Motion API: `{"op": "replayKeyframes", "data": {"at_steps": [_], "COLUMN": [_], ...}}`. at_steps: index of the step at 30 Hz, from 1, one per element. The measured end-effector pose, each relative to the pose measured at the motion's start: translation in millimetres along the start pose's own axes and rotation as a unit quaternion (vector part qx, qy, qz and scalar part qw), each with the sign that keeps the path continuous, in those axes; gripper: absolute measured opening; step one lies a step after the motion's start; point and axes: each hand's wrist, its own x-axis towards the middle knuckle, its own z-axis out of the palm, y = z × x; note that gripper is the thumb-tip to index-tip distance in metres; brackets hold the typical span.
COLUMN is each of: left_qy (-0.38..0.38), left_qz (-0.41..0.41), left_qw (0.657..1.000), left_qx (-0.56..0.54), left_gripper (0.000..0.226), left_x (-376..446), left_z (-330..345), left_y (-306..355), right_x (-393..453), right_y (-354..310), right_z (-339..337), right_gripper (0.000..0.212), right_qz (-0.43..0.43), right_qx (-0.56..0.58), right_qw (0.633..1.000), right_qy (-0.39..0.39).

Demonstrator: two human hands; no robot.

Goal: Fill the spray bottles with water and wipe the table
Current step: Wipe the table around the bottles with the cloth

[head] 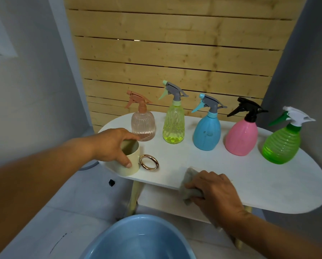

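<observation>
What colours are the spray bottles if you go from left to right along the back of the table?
Clear pinkish bottle → yellow-green bottle → blue bottle → pink bottle → green bottle. They all stand upright in a row on the white table.

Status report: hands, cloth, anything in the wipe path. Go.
Left hand grips cream mug. Right hand presses grey cloth at table front edge. Five spray bottles upright behind.
</observation>
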Motion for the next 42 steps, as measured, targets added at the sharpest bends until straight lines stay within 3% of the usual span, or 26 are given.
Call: {"op": "replayKeyframes", "data": {"at_steps": [6,11,14,17,20,22,24,27,30,33,35,37,39,42], "left_qy": [-0.008,-0.013,-0.029,0.048,0.185,0.178,0.118,0.036,0.005,-0.017,-0.033,-0.042,-0.02,0.054], "left_qz": [-0.01,-0.002,0.007,0.036,0.129,0.18,0.184,0.161,0.126,0.085,0.065,0.07,0.079,0.097], "left_qw": [1.0,1.0,0.999,0.998,0.974,0.966,0.973,0.985,0.991,0.996,0.997,0.995,0.988,0.973], "left_qx": [-0.005,0.005,0.015,0.018,-0.004,-0.055,-0.076,-0.054,-0.036,-0.02,-0.021,-0.057,-0.132,-0.203], "left_gripper": [0.09,0.093,0.111,0.125,0.094,0.062,0.042,0.04,0.06,0.077,0.067,0.041,0.02,0.02], "left_x": [1,5,3,-3,-4,3,12,33,51,65,67,68,68,73], "left_z": [1,1,0,-1,12,37,70,113,130,129,123,121,120,113], "left_y": [-3,-7,-6,10,54,93,124,160,183,200,205,206,204,200], "right_x": [-5,-12,-19,-15,-6,-9,-17,-32,-40,-44,-42,-37,-30,-11], "right_y": [7,22,39,44,47,49,50,62,75,86,92,96,100,108], "right_z": [-8,-16,-23,-27,-33,-37,-39,-42,-44,-49,-55,-62,-69,-80], "right_gripper": [0.009,0.015,0.029,0.032,0.03,0.029,0.028,0.027,0.036,0.066,0.074,0.055,0.032,0.03], "right_qz": [-0.013,-0.001,0.018,0.042,0.059,0.036,-0.008,-0.007,0.011,0.154,0.238,0.257,0.259,0.272], "right_qx": [0.017,0.018,0.005,0.038,0.104,0.116,0.105,0.114,0.083,0.022,-0.016,-0.002,0.095,0.27], "right_qw": [1.0,1.0,0.999,0.994,0.985,0.986,0.989,0.99,0.995,0.986,0.963,0.955,0.95,0.92], "right_qy": [0.018,-0.016,-0.043,-0.089,-0.122,-0.115,-0.103,-0.082,-0.054,-0.067,-0.121,-0.152,-0.145,-0.09]}}
